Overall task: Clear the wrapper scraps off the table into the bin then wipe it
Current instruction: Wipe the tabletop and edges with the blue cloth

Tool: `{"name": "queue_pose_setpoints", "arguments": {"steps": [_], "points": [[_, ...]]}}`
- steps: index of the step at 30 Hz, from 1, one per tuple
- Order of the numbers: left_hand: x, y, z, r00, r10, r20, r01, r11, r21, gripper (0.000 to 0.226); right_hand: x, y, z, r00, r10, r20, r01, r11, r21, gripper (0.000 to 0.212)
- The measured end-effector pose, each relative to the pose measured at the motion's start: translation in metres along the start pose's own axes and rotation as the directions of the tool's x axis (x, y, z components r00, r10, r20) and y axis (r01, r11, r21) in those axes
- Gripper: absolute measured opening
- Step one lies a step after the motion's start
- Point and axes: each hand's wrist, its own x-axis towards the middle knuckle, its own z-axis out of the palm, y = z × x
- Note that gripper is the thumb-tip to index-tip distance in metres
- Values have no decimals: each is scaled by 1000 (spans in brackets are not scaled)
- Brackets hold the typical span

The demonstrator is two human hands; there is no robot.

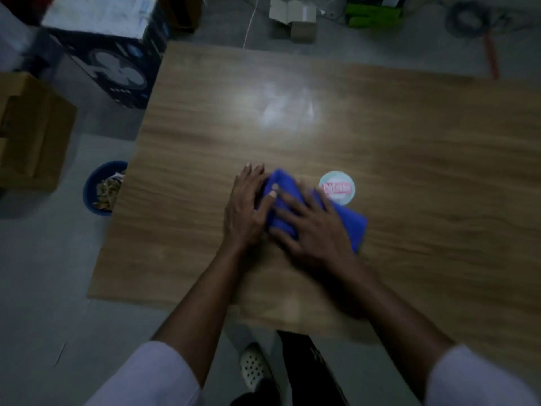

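Observation:
A folded blue cloth lies on the wooden table near its front middle. My left hand rests at the cloth's left end, fingers straight and thumb lying over the fabric. My right hand lies flat on top of the cloth with fingers spread, pressing it down. A blue bin stands on the floor beside the table's left edge, with wrapper scraps inside it.
A round lidded container with a pink label sits on the table just behind the cloth. Cardboard boxes and a dark printed box stand on the floor at left. Cables and small boxes lie beyond the far edge.

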Motion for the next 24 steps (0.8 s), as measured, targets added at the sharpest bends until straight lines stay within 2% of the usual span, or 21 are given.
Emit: {"name": "queue_pose_setpoints", "arguments": {"steps": [4, 7, 10, 14, 16, 18, 20, 24], "points": [[-57, 7, -4, 1000, -9, -8, 9, 1000, -29, 61, 71, 27, -20, 957, 289, -14, -289, 957, 38, 56], [-104, 5, -9, 1000, -23, 5, 23, 999, -36, 63, 77, 17, -19, 920, 392, -10, -391, 918, 62, 57], [-141, -1, -17, 999, -42, -18, 42, 998, -52, 67, 24, -41, 4, 945, 320, -64, -319, 947, 23, 57], [-160, 1, -32, 992, -113, -55, 105, 985, -136, 77, -87, -117, 33, 999, 39, -35, -40, 999, -21, 54], [-163, 3, -38, 987, -154, -48, 142, 971, -194, 79, -127, -120, 36, 999, 35, -17, -36, 998, -43, 51], [-164, 2, -42, 983, -180, -32, 166, 951, -261, 78, -145, -98, 28, 989, 148, -22, -149, 988, -46, 52], [-165, -3, -41, 986, -163, -16, 152, 947, -282, 79, -148, -66, 18, 940, 336, -54, -338, 940, -39, 53], [-167, -11, -35, 997, -81, -4, 77, 965, -252, 76, -118, -44, 13, 721, 681, -129, -678, 731, 72, 55]]}}
